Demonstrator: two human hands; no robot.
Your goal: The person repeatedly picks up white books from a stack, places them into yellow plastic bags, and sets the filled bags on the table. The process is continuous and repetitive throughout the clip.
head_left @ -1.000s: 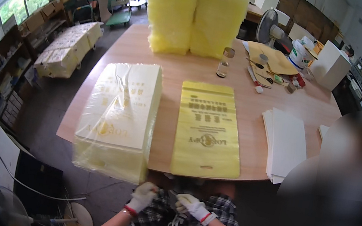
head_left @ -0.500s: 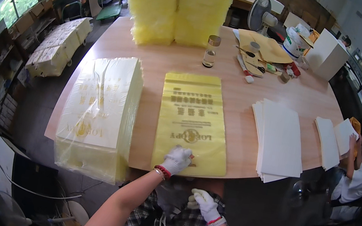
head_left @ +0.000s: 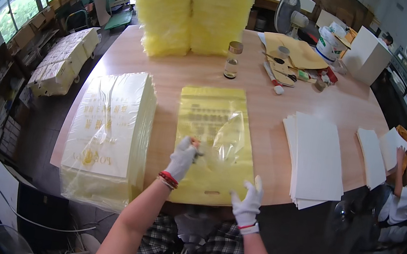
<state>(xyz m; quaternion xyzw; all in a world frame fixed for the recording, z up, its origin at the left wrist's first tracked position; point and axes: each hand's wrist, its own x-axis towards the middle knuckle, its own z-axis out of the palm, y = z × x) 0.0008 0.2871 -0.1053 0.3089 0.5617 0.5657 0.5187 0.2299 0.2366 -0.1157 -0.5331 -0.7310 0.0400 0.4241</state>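
A printed yellow plastic bag (head_left: 227, 180) lies flat at the near middle of the table, apparently over others like it. A cut-out handle slot shows near its front edge. My left hand (head_left: 180, 159), in a white glove with bare fingertips, is over the bag's left part. Its fingers are curled together on the thin plastic, which is wrinkled and shiny beside them; blur hides the exact grip. Beside the bag's front right corner is my right hand (head_left: 247, 201), white-gloved, with thumb and fingers apart and nothing in it.
On the left stands a clear-wrapped stack (head_left: 106, 123) with white printed faces. White sheets (head_left: 317, 157) lie fanned at right. Farther back are tall yellow bundles (head_left: 218, 13), a glass bottle (head_left: 232, 60) and brown envelopes (head_left: 301, 52). Another person's hand (head_left: 403, 157) holds papers at far right.
My left hand has moved up from the bag's front edge to its middle left, and the plastic there has wrinkled. My right hand has risen from my lap to the bag's corner and opened.
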